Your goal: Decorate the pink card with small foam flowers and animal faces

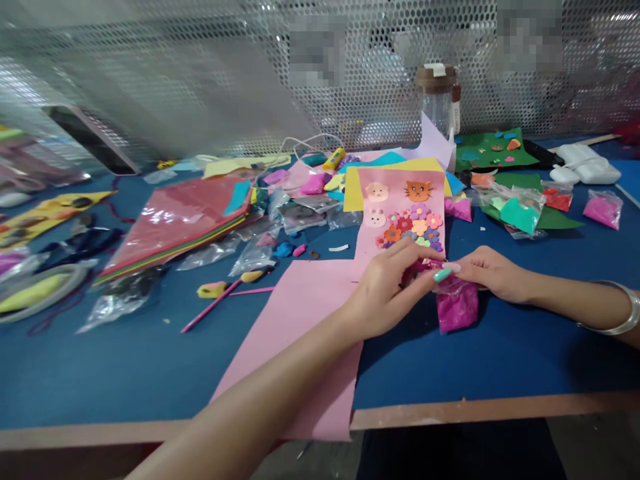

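A small clear plastic bag of magenta modelling clay [457, 308] hangs between my two hands, just above the blue table. My left hand [395, 283] pinches the bag's top edge from the left, its thumb showing a green nail. From the right, my right hand [487, 272] grips the same edge, fingers curled. Behind them lies a pink sheet [367, 250] bearing clay flowers [413, 225], an orange cat face [419, 191] and two pale animal faces. A second, plain pink sheet [310, 320] lies under my left forearm and overhangs the table's front edge.
A stack of coloured sheets in plastic [175, 223] lies left of centre, with pink sticks [213, 307] nearby. Clay bags [523, 212], a white case [590, 163] and a brown-lidded cup [436, 100] stand towards the back right. A perforated metal screen [240, 87] borders the table.
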{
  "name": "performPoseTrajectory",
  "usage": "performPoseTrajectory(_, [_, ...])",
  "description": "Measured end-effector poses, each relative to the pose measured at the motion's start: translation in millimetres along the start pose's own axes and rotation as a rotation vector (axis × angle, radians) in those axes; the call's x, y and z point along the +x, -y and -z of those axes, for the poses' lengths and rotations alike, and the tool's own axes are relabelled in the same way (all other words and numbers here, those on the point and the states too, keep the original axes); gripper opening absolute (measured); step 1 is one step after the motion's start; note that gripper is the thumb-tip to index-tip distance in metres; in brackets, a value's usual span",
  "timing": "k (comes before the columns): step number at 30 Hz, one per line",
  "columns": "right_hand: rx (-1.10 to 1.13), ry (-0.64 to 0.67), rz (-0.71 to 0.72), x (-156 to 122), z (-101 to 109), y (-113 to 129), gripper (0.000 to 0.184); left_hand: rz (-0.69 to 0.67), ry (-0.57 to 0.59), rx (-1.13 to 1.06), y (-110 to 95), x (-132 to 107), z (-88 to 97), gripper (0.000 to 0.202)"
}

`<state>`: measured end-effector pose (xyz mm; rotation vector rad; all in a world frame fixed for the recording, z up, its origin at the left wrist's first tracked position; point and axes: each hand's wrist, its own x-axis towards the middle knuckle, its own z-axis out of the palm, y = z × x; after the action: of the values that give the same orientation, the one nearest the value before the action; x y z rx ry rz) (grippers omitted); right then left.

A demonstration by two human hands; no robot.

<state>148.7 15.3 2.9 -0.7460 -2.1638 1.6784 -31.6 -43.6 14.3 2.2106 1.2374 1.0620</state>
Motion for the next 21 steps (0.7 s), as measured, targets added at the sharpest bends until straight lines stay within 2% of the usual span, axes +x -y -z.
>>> performPoseTrajectory(3, [0.024,0.000,-0.010,0.2,0.2,0.3,0.050,-0.113,-0.055,0.082,-1.8,0.4,-3.6,0.013])
performPoseTrajectory(7, [0.064,0.030,-0.019,0.4,0.6,2.1,0.049,-0.109,-0.091,0.096,-1.4,0.9,-3.2,0.012])
performPoseTrajectory(11, [0.009,0.019,-0.038,0.2,0.6,3.9,0.047,0.045,-0.205,-0.028,1.1,0.9,3.3,0.013])
performPoseTrajectory(15, [-0.035,-0.010,-0.034,-0.1,-0.1,4.4,0.047,0.244,-0.315,-0.391,4.4,1.9,8.8,0.027])
performPoseTrajectory(18, [-0.057,-0.012,-0.034,-0.3,-0.6,4.6,0.046,0.300,-0.340,-0.555,5.3,4.3,8.9,0.037])
performPoseTrajectory(21, [-0.077,-0.003,0.001,-0.4,-0.5,4.9,0.047,0.351,-0.361,-0.667,4.1,7.6,8.4,0.036])
